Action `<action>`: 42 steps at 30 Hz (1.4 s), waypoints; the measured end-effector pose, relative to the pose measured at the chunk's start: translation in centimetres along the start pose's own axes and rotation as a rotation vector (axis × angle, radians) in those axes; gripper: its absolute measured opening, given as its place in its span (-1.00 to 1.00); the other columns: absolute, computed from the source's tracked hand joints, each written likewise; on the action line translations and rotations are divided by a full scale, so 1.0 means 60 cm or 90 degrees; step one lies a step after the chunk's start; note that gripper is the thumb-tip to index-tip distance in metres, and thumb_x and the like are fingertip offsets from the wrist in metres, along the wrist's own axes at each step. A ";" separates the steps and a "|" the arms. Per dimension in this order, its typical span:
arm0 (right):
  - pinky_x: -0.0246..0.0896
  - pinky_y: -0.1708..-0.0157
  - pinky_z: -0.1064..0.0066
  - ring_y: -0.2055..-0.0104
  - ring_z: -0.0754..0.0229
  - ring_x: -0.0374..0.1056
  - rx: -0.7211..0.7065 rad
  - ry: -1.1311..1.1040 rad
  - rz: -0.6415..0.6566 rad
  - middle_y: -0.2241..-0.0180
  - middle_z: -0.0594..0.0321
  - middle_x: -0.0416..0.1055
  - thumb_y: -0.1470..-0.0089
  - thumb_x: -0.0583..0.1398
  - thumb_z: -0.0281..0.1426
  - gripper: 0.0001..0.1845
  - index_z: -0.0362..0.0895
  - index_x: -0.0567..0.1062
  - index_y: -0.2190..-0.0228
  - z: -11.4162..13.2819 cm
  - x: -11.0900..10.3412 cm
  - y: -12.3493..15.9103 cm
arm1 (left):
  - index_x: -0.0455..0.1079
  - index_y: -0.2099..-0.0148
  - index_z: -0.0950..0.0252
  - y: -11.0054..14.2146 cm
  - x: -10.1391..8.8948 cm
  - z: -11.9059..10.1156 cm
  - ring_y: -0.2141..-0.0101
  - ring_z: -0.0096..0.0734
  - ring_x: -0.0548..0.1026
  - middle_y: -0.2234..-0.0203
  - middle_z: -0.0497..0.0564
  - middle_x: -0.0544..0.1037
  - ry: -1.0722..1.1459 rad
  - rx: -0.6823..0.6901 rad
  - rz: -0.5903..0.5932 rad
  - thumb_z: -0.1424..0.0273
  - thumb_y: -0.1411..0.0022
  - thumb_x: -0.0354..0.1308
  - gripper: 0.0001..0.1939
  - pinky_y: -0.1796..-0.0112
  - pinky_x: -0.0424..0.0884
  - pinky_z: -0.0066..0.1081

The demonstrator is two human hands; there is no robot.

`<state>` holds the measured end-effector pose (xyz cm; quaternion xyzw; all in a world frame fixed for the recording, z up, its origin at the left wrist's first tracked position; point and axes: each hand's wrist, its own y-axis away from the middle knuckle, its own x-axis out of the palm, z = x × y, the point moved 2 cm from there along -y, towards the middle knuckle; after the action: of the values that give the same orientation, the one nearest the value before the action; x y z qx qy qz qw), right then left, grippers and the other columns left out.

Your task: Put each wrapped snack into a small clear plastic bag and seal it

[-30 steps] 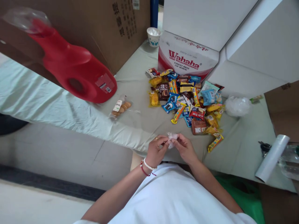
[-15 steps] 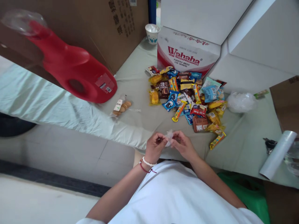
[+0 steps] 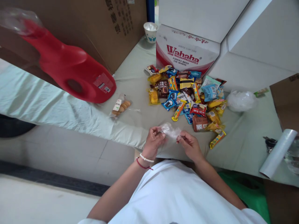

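Between my two hands stretches a crumpled, clear plastic bag (image 3: 171, 130), held over the table's front edge. My left hand (image 3: 155, 139) pinches its left side; a white bead bracelet and a red cord circle that wrist. The fingers of my right hand (image 3: 188, 143) are closed on the bag's right end. Just beyond the hands lies a heap of wrapped snacks (image 3: 184, 93) in yellow, blue, red and brown packets. To the left rests a clear packet of round biscuits (image 3: 121, 107) with a white label.
A red jug (image 3: 77, 73) stands at the left before a brown carton (image 3: 93, 31). Behind the snacks are a Wahaha box (image 3: 187, 51) and a paper cup (image 3: 150, 32). At the right sit a bundle of clear plastic (image 3: 242, 101), a plastic film roll (image 3: 277, 154) and keys (image 3: 270, 143).
My hands have moved apart, and the plastic bag between them is now spread wider. The view has shifted slightly; the snacks stay where they were.
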<state>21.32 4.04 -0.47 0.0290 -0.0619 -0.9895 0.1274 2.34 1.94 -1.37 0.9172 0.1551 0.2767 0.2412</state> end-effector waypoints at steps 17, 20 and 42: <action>0.31 0.09 0.17 0.14 0.04 0.38 -0.208 0.418 0.020 0.21 0.11 0.48 -0.27 0.20 -0.27 -0.80 -0.06 0.58 0.15 0.043 0.002 0.000 | 0.37 0.19 0.23 -0.007 0.024 0.012 0.34 -0.45 0.44 0.33 -0.08 0.48 -0.240 0.140 0.066 0.12 0.08 0.49 -0.50 0.28 0.39 -0.44; 0.27 0.31 0.35 0.34 0.18 0.34 -0.053 0.199 0.045 0.38 0.22 0.46 -0.24 0.22 -0.21 -0.79 -0.07 0.58 0.29 0.019 0.017 -0.016 | 0.40 0.10 0.25 -0.006 0.029 0.022 0.30 -0.41 0.49 0.23 -0.02 0.54 -0.219 0.094 0.071 0.18 0.24 0.58 -0.33 0.25 0.42 -0.41; 0.50 0.17 0.06 0.10 0.01 0.54 0.223 -0.362 0.040 0.02 0.17 0.55 0.07 0.44 -0.07 -0.58 -0.03 0.42 0.36 0.042 -0.010 0.025 | 0.30 -0.20 0.13 0.012 0.055 0.022 0.04 -0.12 0.56 0.06 0.09 0.57 -0.005 -0.014 0.184 0.15 0.22 0.60 -0.06 0.15 0.53 -0.26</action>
<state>22.08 3.01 2.24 -0.2289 -0.2651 -0.9278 0.1285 5.83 2.26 -0.54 0.9284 0.0177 0.3065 0.2093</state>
